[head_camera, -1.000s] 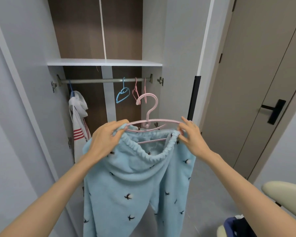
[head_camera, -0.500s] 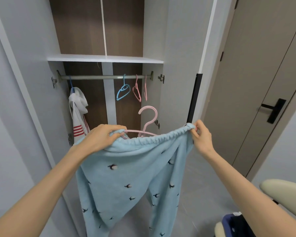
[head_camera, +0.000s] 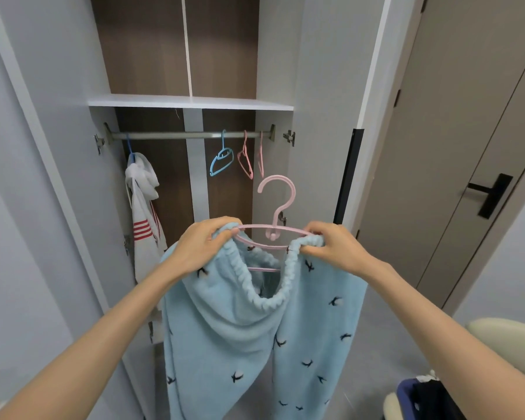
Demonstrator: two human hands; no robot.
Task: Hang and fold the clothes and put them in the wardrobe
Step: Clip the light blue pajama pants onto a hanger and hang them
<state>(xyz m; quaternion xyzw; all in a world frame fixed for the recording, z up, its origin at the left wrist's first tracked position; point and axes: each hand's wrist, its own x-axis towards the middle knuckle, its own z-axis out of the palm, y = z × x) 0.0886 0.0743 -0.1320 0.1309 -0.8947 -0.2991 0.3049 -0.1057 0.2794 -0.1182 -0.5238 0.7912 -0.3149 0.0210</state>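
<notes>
Light blue fleece trousers [head_camera: 225, 338] with small black birds hang in front of me on a pink hanger [head_camera: 278, 207]. My left hand [head_camera: 203, 247] grips the waistband together with the hanger's left end. My right hand [head_camera: 331, 247] grips the waistband at the hanger's right end. The front of the elastic waistband sags between my hands, and the hanger's lower bar shows inside it. The hook stands upright below the wardrobe rail [head_camera: 188, 135]. The open wardrobe [head_camera: 191, 101] is straight ahead.
On the rail hang a white garment with red stripes [head_camera: 144, 213] at the left, a blue hanger [head_camera: 222, 160] and two pink hangers [head_camera: 245, 159] at the right. A closed door with a black handle [head_camera: 491, 194] is to the right. Dark clothes [head_camera: 428, 398] lie at the bottom right.
The waistband, stretched wide half a second ago, now sags again. My right hand has moved in to the hanger's right end, and the hanger has risen so its hook stands clear above the trousers.
</notes>
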